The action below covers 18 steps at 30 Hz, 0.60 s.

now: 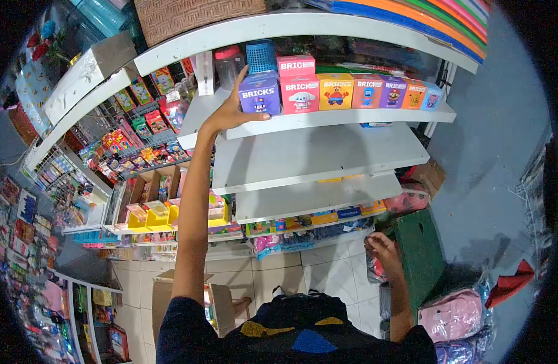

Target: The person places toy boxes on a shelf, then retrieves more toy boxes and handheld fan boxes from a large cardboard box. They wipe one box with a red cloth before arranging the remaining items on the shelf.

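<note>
My left hand (235,110) reaches up to the upper shelf and grips the purple BRICKS box (259,94), its fingers along the left side and the thumb across the lower front. To the right of that box stand two stacked pink boxes (299,96), a yellow box (336,92) and several smaller BRICKS boxes in a row. A blue mesh basket (261,56) is behind the purple box. My right hand (380,247) hangs low at the right with its fingers curled; whether something small is between them cannot be made out.
Below the boxes are two white shelves (321,151). Racks of small toys and yellow bins (160,218) stand at the left. A green box (419,258) and a wrapped pink bag (451,318) are at the lower right. An open carton (163,297) sits on the tiled floor.
</note>
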Each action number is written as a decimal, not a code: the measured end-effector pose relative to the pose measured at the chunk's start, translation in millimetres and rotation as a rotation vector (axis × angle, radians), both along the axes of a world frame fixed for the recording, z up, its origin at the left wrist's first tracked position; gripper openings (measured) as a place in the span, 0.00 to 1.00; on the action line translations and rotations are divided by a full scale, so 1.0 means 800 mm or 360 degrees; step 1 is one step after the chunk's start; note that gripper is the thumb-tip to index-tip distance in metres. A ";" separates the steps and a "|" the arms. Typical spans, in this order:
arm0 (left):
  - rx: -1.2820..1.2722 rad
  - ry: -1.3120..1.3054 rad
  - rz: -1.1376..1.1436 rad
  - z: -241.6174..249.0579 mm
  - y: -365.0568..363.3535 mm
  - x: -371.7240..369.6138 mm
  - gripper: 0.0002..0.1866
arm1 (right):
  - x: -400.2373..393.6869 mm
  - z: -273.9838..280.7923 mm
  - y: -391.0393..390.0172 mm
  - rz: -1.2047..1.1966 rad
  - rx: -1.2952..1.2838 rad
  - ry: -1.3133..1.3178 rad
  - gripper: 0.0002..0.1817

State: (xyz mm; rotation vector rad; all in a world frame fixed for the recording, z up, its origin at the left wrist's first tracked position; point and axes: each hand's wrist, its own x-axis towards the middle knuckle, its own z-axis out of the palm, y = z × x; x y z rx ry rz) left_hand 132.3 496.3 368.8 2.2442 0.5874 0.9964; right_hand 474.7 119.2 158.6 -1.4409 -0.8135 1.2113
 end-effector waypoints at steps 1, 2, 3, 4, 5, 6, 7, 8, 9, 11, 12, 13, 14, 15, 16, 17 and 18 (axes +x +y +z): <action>0.0032 0.0012 0.0020 -0.002 0.003 0.000 0.71 | -0.003 -0.001 -0.001 0.0004 0.0003 0.0010 0.11; 0.0033 0.0024 0.0045 -0.005 0.005 0.000 0.71 | -0.006 -0.002 -0.001 0.0008 0.0008 0.0018 0.11; 0.0036 0.0036 0.0070 -0.006 0.007 -0.001 0.72 | -0.007 -0.005 -0.001 0.0006 0.0010 0.0025 0.11; 0.0040 0.0048 0.0094 -0.008 0.009 -0.001 0.73 | -0.009 -0.009 0.000 0.0004 0.0014 0.0031 0.11; 0.0039 0.0050 0.0100 -0.009 0.010 -0.001 0.73 | -0.010 -0.013 0.000 0.0001 0.0017 0.0037 0.10; 0.0037 0.0053 0.0105 -0.010 0.011 0.000 0.74 | -0.010 -0.015 0.000 0.0024 0.0032 0.0032 0.11; 0.0036 0.0056 0.0109 -0.011 0.012 0.000 0.74 | -0.010 -0.017 0.000 0.0046 0.0047 0.0028 0.11; 0.0041 0.0056 0.0112 -0.011 0.012 0.001 0.74 | -0.011 -0.019 -0.001 0.0068 0.0060 0.0024 0.11; 0.0045 0.0055 0.0116 -0.012 0.012 0.001 0.74 | -0.011 -0.021 -0.001 0.0067 0.0036 0.0036 0.12; 0.0061 0.0056 0.0136 -0.012 0.011 0.001 0.75 | -0.011 -0.024 0.000 0.0070 -0.0012 0.0058 0.12; 0.0072 0.0056 0.0152 -0.013 0.011 0.002 0.75 | -0.013 -0.022 0.000 0.0068 -0.0033 0.0044 0.12; 0.0084 0.0057 0.0169 -0.014 0.011 0.002 0.75 | -0.017 -0.018 -0.001 0.0066 -0.0053 0.0030 0.12; 0.0087 0.0058 0.0175 -0.014 0.012 0.001 0.75 | -0.018 -0.015 0.000 0.0064 -0.0071 0.0016 0.12; 0.0090 0.0061 0.0180 -0.015 0.013 0.002 0.75 | -0.018 -0.016 0.000 0.0065 -0.0071 0.0021 0.13; 0.0092 0.0065 0.0185 -0.016 0.015 0.002 0.76 | -0.018 -0.018 0.000 0.0066 -0.0073 0.0027 0.13; 0.0090 0.0054 0.0190 -0.014 0.011 0.003 0.76 | -0.018 -0.021 -0.001 0.0066 -0.0076 0.0035 0.13; 0.0087 0.0043 0.0195 -0.014 0.007 0.004 0.77 | -0.019 -0.025 -0.002 0.0079 -0.0081 0.0030 0.13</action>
